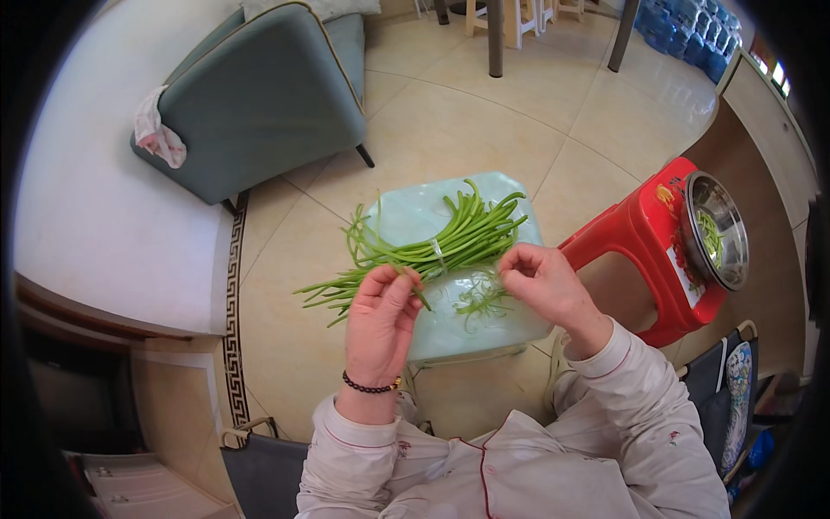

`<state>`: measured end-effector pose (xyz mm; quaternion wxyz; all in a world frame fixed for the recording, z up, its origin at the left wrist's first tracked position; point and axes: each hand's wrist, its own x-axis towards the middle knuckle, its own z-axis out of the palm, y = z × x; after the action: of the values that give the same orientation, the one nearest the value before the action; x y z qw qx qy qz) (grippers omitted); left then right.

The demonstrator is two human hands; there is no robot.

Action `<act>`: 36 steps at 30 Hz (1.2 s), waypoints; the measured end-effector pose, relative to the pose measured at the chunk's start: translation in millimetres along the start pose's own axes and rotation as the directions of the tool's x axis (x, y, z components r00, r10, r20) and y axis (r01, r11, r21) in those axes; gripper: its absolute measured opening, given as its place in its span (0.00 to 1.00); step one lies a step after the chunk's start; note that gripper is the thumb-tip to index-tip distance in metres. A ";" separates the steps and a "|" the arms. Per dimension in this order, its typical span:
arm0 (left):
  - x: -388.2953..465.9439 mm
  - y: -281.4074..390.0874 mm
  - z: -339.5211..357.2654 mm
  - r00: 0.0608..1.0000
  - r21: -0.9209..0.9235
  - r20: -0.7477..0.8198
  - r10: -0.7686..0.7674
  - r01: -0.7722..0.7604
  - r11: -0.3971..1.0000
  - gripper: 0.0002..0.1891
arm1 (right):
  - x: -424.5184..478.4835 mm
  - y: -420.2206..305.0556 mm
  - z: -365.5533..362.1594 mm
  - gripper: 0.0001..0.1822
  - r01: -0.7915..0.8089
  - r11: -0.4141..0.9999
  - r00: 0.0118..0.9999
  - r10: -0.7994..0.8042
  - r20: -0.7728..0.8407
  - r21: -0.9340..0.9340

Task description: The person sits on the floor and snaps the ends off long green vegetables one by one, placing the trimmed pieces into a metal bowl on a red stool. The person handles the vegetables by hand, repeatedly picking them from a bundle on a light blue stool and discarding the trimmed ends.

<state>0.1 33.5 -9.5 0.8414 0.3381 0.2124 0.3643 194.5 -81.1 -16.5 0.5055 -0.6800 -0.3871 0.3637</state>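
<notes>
My left hand (382, 318) pinches a green garlic scape (423, 299) between thumb and fingers, one end sticking out to the right. A bundle of garlic scapes (467, 237), bound by a clear plastic band (438, 252), lies across a pale green plastic stool (415, 211) just beyond my hands. Thumb and forefinger of my right hand (551, 282) are pressed together at the bundle's right side; whether a thin strand is between them is hard to see. Below that hand's fingertips rests a loose heap of thin green trimmings (483, 298).
On my right a red plastic stool (639, 207) carries a steel bowl (733, 220) with short cut green pieces (709, 240). A grey-green armchair (259, 110) stands at the far left, with a cloth (160, 133) over its edge. Table legs (495, 39) and bottled water (690, 29) are farther back.
</notes>
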 end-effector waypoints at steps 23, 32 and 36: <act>-11.0 -14.0 15.1 0.964 0.315 0.096 -0.250 0.209 0.926 0.09 | -17.9 -28.3 19.1 0.04 0.518 0.828 0.851 -0.525 0.030 -0.212; -3.7 -14.1 1.7 0.957 0.069 0.128 -0.261 0.254 0.965 0.07 | -20.1 -31.3 19.2 0.02 0.617 0.656 0.756 -0.647 0.097 -0.434; 0.9 -8.2 -2.9 0.966 -0.073 0.114 -0.231 0.240 0.968 0.06 | -20.3 -36.8 8.6 0.02 0.595 0.728 0.790 -0.607 0.083 -0.341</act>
<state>2.7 31.2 -17.5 0.9024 0.2924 0.1907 0.2525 172.1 -88.8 19.3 0.4732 -0.6029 -0.6354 0.0941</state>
